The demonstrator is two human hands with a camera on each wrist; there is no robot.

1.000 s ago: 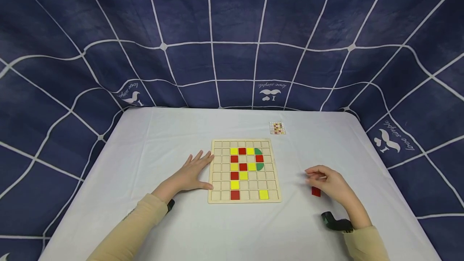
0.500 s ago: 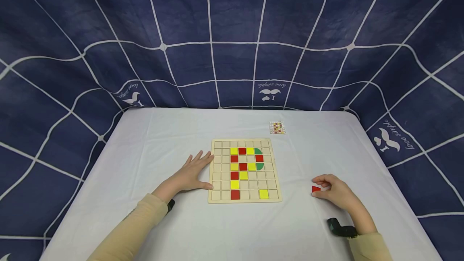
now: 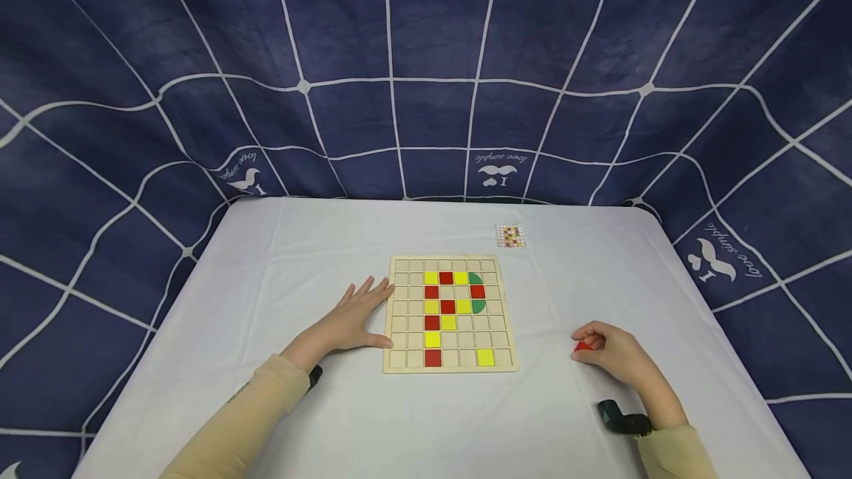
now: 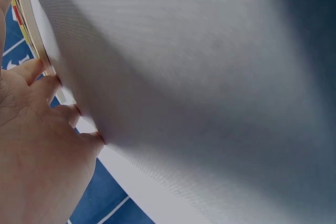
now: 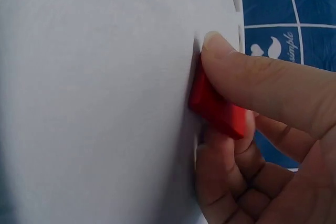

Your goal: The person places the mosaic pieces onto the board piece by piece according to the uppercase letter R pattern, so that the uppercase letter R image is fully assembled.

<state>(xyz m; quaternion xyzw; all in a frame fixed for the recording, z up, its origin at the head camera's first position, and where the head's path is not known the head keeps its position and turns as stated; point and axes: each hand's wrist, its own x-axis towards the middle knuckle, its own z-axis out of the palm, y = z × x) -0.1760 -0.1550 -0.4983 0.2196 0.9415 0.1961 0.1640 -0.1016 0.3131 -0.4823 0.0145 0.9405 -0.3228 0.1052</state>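
A wooden grid board (image 3: 414, 323) lies on the table, with red, yellow and green tiles set in some of its squares. Along the board's left edge my left hand (image 3: 349, 321) rests with fingers spread, the thumb and a fingertip touching the rim; the left wrist view shows this hand (image 4: 42, 129) against the edge too. To the right of the board my right hand (image 3: 616, 351) pinches a red square tile (image 3: 583, 347) between thumb and fingers. Close up in the right wrist view, the red tile (image 5: 216, 104) is tilted, near the cloth; fingers hide part of it.
A small card (image 3: 510, 236) with a printed colour grid lies behind the board, toward the right. White cloth (image 3: 333, 420) covers the table. A dark blue curtain (image 3: 426, 117) with white lines surrounds its back and sides.
My right hand came down to the red tile on the cloth, took it between thumb and fingers, and tilted it. The left hand has stayed at the board's edge.
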